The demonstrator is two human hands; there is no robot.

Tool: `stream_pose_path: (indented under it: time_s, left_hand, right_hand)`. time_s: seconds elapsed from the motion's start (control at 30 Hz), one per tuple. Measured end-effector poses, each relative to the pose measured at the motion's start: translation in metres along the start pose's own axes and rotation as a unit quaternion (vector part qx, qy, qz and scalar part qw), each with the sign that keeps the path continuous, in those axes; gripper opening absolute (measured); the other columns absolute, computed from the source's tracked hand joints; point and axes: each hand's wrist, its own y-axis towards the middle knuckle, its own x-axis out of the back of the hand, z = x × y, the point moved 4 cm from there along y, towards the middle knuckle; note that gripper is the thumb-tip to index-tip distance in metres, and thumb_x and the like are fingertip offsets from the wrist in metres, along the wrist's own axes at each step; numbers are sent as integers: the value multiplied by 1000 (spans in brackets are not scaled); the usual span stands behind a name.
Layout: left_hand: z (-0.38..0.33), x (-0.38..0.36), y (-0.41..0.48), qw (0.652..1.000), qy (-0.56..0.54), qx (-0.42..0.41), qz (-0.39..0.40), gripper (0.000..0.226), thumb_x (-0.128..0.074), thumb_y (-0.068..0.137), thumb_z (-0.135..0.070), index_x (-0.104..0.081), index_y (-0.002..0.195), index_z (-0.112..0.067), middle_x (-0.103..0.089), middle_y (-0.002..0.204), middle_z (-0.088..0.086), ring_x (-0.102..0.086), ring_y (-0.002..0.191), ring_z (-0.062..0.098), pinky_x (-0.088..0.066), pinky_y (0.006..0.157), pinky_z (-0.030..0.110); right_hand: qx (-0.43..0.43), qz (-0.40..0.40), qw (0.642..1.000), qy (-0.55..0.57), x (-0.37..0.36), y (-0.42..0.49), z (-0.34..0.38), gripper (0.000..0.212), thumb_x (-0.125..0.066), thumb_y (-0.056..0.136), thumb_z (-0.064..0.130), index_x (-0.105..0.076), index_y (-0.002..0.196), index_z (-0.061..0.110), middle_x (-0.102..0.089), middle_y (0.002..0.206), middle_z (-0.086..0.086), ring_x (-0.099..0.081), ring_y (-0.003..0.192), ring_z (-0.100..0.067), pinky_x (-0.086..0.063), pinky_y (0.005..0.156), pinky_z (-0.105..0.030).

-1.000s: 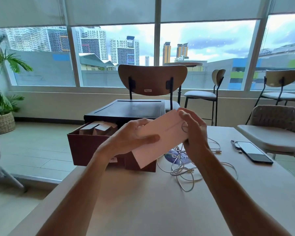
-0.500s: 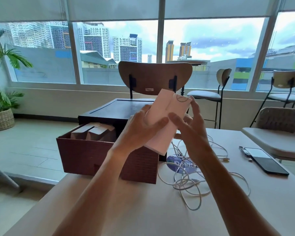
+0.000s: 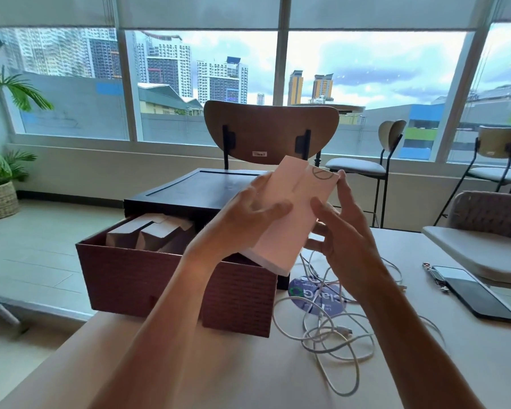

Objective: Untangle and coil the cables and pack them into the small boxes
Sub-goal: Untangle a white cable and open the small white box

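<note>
A small pale pink box (image 3: 289, 211) is held up in front of me, tilted with one end high to the right. My left hand (image 3: 248, 219) grips its left side, thumb across the front. My right hand (image 3: 341, 228) touches its right edge and underside with spread fingers. A tangle of white cables (image 3: 331, 335) lies on the table (image 3: 219, 373) below my right arm. Two more small boxes (image 3: 148, 234) stand inside an open dark red carton (image 3: 165, 278) to the left.
The carton's dark lid (image 3: 195, 190) lies behind it. A round blue sticker (image 3: 316, 293) sits under the cables. A black phone (image 3: 472, 293) with keys lies at the right. Chairs (image 3: 270, 134) stand beyond the table, and the table's left edge drops to the floor.
The pink box has been raised and turned from lying flat to standing steeply on end. My right hand has shifted from its far end to its right side. The view has moved closer.
</note>
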Motion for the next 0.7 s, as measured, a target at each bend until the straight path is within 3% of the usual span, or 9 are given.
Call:
stream_pose_path:
  time_s: [0.17,0.37,0.5,0.6,0.7]
  left_hand:
    - [2,-3,-6,997,-64,16,41,54,-54,100,-41,-30,148,-44,-60,127,-5,-67,103,16,-60,85,35]
    - [10,2,-12,986,-139,51,71,44,-54,100,-36,-38,135,-58,-63,121,-17,-69,101,9,-56,93,35]
    - [13,10,-17,978,-156,100,98,52,-53,100,-31,-30,140,-56,-65,118,-8,-71,95,13,-59,80,31]
    - [13,17,-22,970,-154,159,103,66,-51,102,-30,-13,153,-47,-63,123,0,-70,96,19,-59,74,29]
    - [8,25,-28,962,-167,198,86,62,-47,104,-25,-16,155,-40,-61,122,3,-67,71,9,-55,57,23]
  right_hand:
    - [-15,59,997,44,-2,-2,0,82,-55,90,19,-11,155,44,-59,138,-10,-60,118,-36,-57,85,-49]
    - [8,24,999,43,-6,-1,-4,83,-63,85,27,-19,155,39,-65,131,-7,-66,108,-29,-57,85,-50]
    - [-6,9,999,46,-10,-2,-10,74,-60,90,26,-25,154,35,-70,123,-1,-68,108,-29,-58,85,-52]
    - [-28,-7,999,21,-15,-2,-12,56,-55,97,27,-38,150,29,-72,118,0,-71,102,-29,-62,73,-44]
    - [-46,-18,998,-43,-18,-3,-15,38,-49,101,26,-56,138,18,-73,109,-4,-73,85,-19,-59,63,-30]
